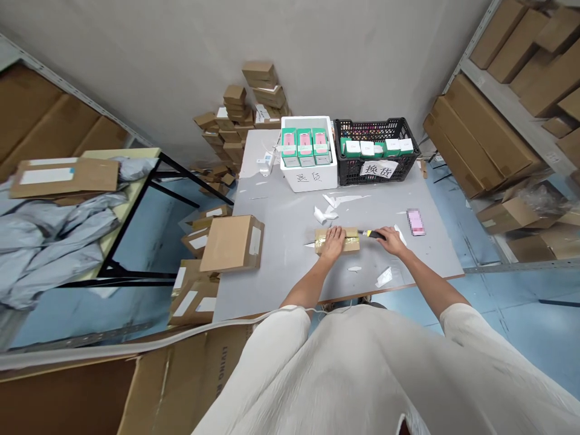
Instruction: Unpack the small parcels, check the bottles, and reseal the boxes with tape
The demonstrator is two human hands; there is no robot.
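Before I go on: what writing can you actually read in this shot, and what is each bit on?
"退货": handwritten on the front of the white foam box.
"换货": paper sign on the black crate.
Carton flap at bottom: printed letters, upside down, not readable.
Labels on the green boxes and brown parcels: too small.

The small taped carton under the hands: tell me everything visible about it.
The small carton is a flat brown cardboard parcel wrapped in glossy clear tape, lying flat near the middle of the grey table. The left hand presses on its left half. The right hand holds a yellow-and-black utility knife whose tip meets its right end. It appears closed.
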